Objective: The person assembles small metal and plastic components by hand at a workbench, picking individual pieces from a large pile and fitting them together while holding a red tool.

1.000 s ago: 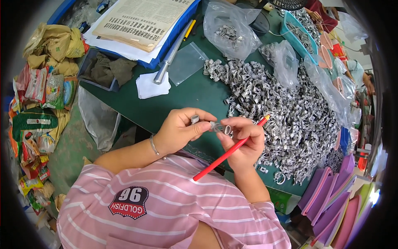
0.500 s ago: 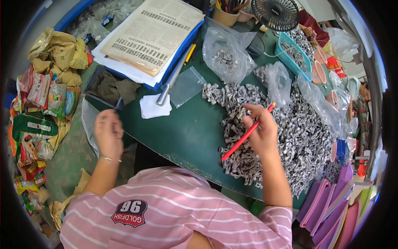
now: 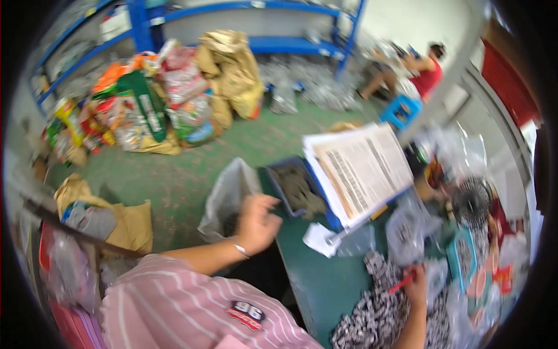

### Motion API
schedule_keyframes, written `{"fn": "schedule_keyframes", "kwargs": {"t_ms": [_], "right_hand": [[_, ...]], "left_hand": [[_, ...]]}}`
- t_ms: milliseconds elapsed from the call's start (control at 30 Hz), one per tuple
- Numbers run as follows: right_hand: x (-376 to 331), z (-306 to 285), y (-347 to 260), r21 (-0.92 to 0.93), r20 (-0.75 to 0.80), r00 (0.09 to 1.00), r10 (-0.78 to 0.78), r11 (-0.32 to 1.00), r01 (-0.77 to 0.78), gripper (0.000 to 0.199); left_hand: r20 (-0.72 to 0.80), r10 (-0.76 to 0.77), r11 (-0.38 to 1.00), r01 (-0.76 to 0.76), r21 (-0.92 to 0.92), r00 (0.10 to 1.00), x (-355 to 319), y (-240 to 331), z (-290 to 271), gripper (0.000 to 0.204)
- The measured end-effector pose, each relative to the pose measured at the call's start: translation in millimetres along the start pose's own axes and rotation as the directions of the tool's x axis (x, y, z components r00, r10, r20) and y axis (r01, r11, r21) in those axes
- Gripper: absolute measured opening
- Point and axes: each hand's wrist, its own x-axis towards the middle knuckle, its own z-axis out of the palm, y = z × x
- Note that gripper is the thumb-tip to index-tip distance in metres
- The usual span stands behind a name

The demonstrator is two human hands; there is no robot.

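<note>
My right hand [image 3: 414, 284] is closed around a red pen [image 3: 400, 283], above a heap of small grey and white looped pieces [image 3: 372, 311] on the green table. My left hand [image 3: 258, 224] is in the air beside the near left table edge, by a whitish plastic bag [image 3: 228, 195] that stands open. Its fingers are loosely bent and apart, slightly blurred, with nothing seen in them. Close by is a blue-grey bin [image 3: 278, 185] with dark cloth inside. Printed sheets [image 3: 366, 174] lie on a blue folder, with small white paper slips [image 3: 318, 239] below them.
A clear bag of pieces [image 3: 405, 232], a turquoise basket [image 3: 462, 256] and a black fan [image 3: 472, 200] occupy the table's right side. Filled sacks [image 3: 226, 75] line the floor before blue shelving [image 3: 290, 45]. A seated person [image 3: 427, 72] in red is at the back right.
The view has swung to the left and up, bringing the shelves, floor sacks and seated person into sight. My right hand still holds the red pen; my left hand remains off the table's edge.
</note>
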Motion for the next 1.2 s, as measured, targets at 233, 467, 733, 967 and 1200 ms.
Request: {"fn": "schedule_keyframes", "kwargs": {"t_ms": [233, 467, 733, 967, 1200], "right_hand": [[38, 21, 48, 0.141, 0.063, 0.988, 0.141, 0.979, -0.149, 0.012], [8, 1, 44, 0.312, 0.110, 0.977, 0.182, 0.927, -0.208, 0.011], [23, 17, -15, 0.265, 0.225, 0.967, 0.123, 0.947, -0.182, 0.012], [8, 29, -5, 0.351, 0.237, 0.963, 0.125, 0.914, -0.205, 0.021], [-5, 24, -42, 0.341, 0.256, 0.962, 0.096, 0.922, -0.183, 0.024]], "left_hand": [[0.615, 0.381, 0.913, -0.175, -0.369, 0.690, -53, 93, 141, 0.041], [0.635, 0.159, 0.987, -0.137, -0.084, 0.756, -80, 122, 249, 0.023], [0.552, 0.208, 0.976, -0.207, -0.065, 0.808, -67, 115, 228, 0.013], [0.558, 0.167, 0.986, -0.145, -0.084, 0.812, -74, 114, 227, 0.018], [0.509, 0.208, 0.951, -0.052, -0.304, 0.835, -69, 103, 217, 0.021]]}}
